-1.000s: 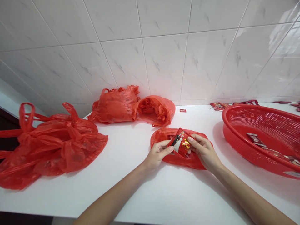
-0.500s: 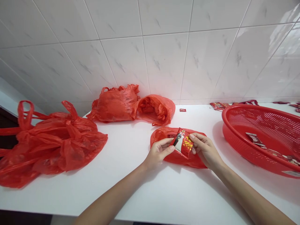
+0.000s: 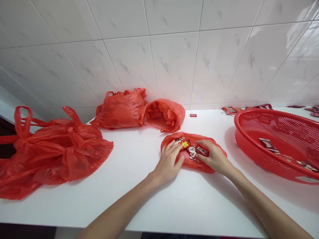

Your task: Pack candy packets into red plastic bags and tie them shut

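Note:
In the head view, a red plastic bag (image 3: pixel 199 169) lies on the white table with its mouth spread, showing several small snack packets inside. My left hand (image 3: pixel 169 162) rests over the bag's left side, fingers stretched out, the tips at a red and gold packet (image 3: pixel 184 144). On the right side, my right hand (image 3: pixel 215 157) reaches into the mouth. Its thumb and fingers stand apart around a dark red packet (image 3: pixel 202 151). Between the hands a white-printed packet (image 3: pixel 192 151) shows. The fingertips partly cover the contents.
A large red plastic basket (image 3: pixel 259 162) with some packets inside stands at right. Tied red bags (image 3: pixel 62 149) lie at left. A full red bag (image 3: pixel 119 109) and an open one (image 3: pixel 165 114) sit by the tiled wall, near a small red packet (image 3: pixel 193 115).
The red and gold packet, held up between both hands before, now lies in the bag. Both hands have let go of it and lowered, spread over the bag's mouth.

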`<state>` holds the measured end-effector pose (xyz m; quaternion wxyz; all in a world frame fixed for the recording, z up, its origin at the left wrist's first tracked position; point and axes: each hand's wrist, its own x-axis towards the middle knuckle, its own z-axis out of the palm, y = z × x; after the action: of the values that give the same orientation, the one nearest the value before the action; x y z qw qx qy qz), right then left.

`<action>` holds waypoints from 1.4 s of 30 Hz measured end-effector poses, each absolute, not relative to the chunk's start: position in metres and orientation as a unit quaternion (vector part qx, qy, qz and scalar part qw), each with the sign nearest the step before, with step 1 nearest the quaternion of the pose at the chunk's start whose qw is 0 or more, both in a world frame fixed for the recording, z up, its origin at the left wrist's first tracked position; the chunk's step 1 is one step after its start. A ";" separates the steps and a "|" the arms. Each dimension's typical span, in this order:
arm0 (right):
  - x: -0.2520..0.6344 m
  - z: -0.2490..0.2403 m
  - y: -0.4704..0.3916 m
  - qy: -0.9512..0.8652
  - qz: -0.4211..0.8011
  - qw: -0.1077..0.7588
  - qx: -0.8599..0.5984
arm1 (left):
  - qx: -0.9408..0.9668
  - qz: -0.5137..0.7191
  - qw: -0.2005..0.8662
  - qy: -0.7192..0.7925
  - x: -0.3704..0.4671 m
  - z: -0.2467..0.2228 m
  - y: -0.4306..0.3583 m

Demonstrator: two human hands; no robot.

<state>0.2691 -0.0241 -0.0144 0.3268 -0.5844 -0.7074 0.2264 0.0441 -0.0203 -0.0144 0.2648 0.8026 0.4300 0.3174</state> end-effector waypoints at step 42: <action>0.263 -0.018 -0.020 -0.714 0.097 0.193 -0.666 | 0.843 0.244 0.183 0.444 0.046 -0.020 -0.012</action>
<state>0.2631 -0.0202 -0.0183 0.1927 -0.6662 -0.7139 0.0969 0.0462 -0.0119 -0.0202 0.1833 0.8425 0.4440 0.2437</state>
